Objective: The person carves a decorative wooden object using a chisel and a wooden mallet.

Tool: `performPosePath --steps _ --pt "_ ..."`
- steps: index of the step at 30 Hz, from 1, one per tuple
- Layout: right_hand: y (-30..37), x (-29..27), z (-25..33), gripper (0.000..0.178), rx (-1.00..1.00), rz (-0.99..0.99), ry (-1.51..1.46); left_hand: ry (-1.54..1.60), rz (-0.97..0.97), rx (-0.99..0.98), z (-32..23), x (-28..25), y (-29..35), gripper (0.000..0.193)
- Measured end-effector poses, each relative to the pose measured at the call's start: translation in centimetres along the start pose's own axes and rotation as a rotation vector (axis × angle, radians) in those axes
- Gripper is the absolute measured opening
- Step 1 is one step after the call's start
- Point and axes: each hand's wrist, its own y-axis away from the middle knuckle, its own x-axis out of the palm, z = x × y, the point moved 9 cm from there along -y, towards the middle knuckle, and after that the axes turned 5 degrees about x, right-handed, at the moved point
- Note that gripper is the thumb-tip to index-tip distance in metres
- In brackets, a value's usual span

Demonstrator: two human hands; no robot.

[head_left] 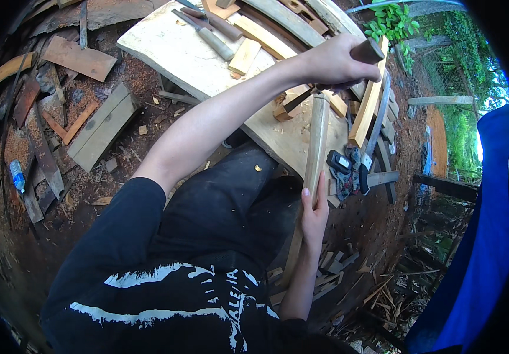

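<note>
My left hand is closed round a tool with a brown wooden handle. From below the fist a dark, flat metal blade slants down to the left, beside a small wood block; the tool's exact kind is unclear. Just under that hand is the top end of a long, pale wooden bar, which slants down across the workbench edge toward my lap. My right hand grips the bar lower down, thumb on its left side and fingers along its right. The bar's lower end is hidden by my right arm.
On the pale wooden workbench lie chisel-like tools, small wood blocks and longer boards. A dark palm-sized device rests on a cloth at right. Planks, shavings and a plastic bottle lie on the ground. A blue sheet hangs at right.
</note>
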Motion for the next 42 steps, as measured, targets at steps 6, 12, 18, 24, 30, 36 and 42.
performPosePath --steps 6,12,18,24,30,36,42 --pt "-0.1 0.1 0.0 0.066 0.016 0.000 -0.010 -0.011 -0.010 0.002 -0.1 -0.3 0.2 0.026" --pt "-0.1 0.0 0.1 0.066 -0.011 -0.013 0.011 0.002 -0.010 0.001 0.1 -0.2 0.1 0.025" --pt "-0.3 0.2 -0.2 0.065 -0.009 0.010 -0.033 0.013 -0.003 0.010 0.5 -0.2 0.0 0.024" --pt "-1.4 -2.4 -0.4 0.061 -0.002 -0.011 -0.118 -0.037 0.004 0.046 0.6 -0.1 -0.2 0.022" --pt "-2.5 -8.2 6.7 0.063 -0.092 -0.157 -0.102 0.034 -0.017 0.009 0.4 -0.3 0.6 0.022" --pt "-1.5 -14.0 16.4 0.062 -0.291 -0.231 -0.035 -0.014 -0.023 0.047 0.6 0.2 0.5 0.022" --pt "0.5 -18.3 27.2 0.056 -0.562 -0.346 0.090 -0.006 -0.057 0.063 -0.3 0.6 1.0 0.024"
